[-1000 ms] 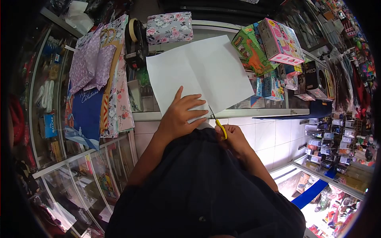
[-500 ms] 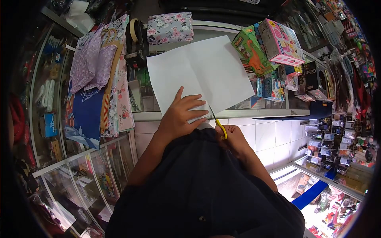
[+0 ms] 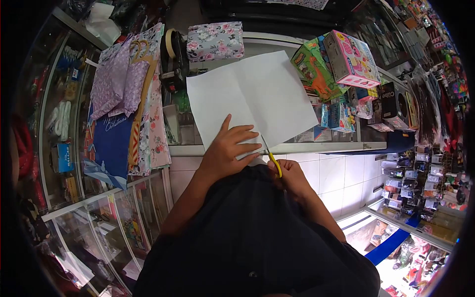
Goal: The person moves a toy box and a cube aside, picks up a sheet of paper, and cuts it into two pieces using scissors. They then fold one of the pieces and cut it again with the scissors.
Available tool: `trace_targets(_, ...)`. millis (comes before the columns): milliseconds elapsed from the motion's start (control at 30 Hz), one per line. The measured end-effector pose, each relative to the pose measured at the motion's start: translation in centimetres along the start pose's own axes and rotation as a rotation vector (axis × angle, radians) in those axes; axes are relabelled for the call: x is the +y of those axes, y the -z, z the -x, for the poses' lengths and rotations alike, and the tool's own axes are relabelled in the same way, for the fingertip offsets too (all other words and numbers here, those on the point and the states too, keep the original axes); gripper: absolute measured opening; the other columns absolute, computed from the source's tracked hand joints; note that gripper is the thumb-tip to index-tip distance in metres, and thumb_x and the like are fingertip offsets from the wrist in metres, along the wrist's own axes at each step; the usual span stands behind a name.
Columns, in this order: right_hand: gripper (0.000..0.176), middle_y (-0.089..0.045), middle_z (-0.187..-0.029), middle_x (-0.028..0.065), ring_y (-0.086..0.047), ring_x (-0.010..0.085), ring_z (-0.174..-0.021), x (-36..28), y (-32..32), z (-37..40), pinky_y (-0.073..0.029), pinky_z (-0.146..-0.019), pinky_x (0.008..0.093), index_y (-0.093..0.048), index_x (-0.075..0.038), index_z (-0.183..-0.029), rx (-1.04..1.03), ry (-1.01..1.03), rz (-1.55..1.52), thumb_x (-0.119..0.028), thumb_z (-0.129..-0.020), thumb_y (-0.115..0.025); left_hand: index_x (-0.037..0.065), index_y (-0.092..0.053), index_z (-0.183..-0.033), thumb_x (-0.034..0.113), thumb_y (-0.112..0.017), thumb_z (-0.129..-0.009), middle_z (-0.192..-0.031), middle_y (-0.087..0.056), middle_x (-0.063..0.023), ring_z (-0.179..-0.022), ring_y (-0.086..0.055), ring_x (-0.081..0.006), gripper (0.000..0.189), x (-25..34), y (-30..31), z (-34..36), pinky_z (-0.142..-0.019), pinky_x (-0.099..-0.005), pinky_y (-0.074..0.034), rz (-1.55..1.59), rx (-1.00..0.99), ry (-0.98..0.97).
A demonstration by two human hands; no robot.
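A large sheet of white paper (image 3: pixel 257 94) with a faint crease lies on the glass counter. My left hand (image 3: pixel 231 147) rests flat on its near edge with the fingers spread. In my right hand (image 3: pixel 291 177) is a pair of scissors with yellow handles (image 3: pixel 275 166). The blades reach into the near edge of the paper, just right of my left fingertips. My right fingers are wrapped round the handles, partly hidden by them.
A flower-patterned wrapped box (image 3: pixel 215 41) and a tape dispenser (image 3: pixel 171 59) stand behind the paper. Gift bags and wrapping sheets (image 3: pixel 111 143) lie to the left. On the right are a green dinosaur box (image 3: pixel 316 69), a pink box (image 3: pixel 352 58) and small toy boxes (image 3: pixel 341 117).
The whole view has shifted slightly, so things appear a little lower. My hands, the scissors and the paper keep nearly the same places relative to each other.
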State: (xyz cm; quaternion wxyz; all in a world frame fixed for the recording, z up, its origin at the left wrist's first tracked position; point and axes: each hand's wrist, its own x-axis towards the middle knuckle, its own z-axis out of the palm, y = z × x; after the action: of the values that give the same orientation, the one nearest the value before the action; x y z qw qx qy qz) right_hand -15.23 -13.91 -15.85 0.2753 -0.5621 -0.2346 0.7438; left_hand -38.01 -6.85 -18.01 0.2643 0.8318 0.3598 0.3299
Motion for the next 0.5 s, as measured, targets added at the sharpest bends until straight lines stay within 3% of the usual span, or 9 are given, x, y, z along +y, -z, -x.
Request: trace_targets(500, 0.044, -0.049, -0.057, -0.0049, -0.038, 0.0061, -0.046, -0.3, 0.09, -0.29, -0.025, -0.045, 0.0251, -0.058, -0.013, -0.068, 0.013, -0.001, 0.015, -0.038, -0.098, -0.076, 0.017, -0.084, -0.099, 0.015, -0.088, -0.078, -0.118, -0.076, -0.0031, -0.126, -0.066, -0.0241, 0.021, -0.09, 0.02, 0.01, -0.126, -0.0632, -0.024, -0.002, 0.001, -0.01)
